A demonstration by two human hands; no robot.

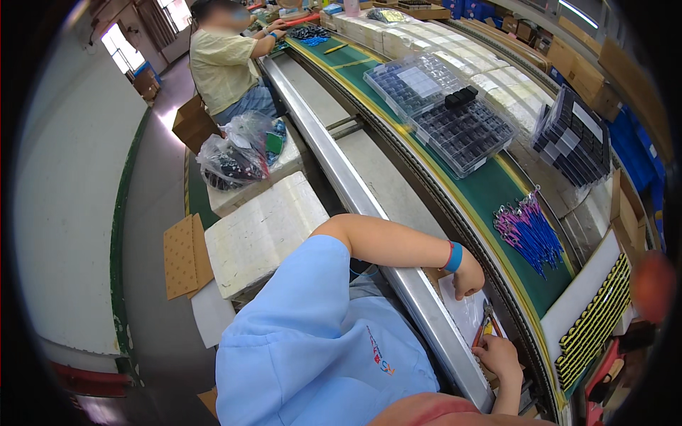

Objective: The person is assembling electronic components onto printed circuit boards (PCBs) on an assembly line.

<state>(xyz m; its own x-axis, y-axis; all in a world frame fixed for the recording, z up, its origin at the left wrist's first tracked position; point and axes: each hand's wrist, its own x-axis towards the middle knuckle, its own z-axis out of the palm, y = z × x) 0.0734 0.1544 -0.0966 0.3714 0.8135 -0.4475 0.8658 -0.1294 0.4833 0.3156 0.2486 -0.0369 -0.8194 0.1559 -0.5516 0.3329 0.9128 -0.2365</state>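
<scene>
My left hand, with a blue band at the wrist, hangs over a white work surface beside the metal rail. Its fingers are curled down and pressed together; what they hold, if anything, is too small to make out. Just nearer to me, my right hand is closed round the red-orange handles of a pair of pliers. The jaws point away from me, close to the left hand's fingertips. A shiny, clear plastic sheet or bag seems to lie under both hands.
Beyond the metal rail runs a green conveyor belt. It carries pink-and-blue lanyards and clear compartment boxes. Yellow-black strips lie at the right. Left are a white foam block and a seated person.
</scene>
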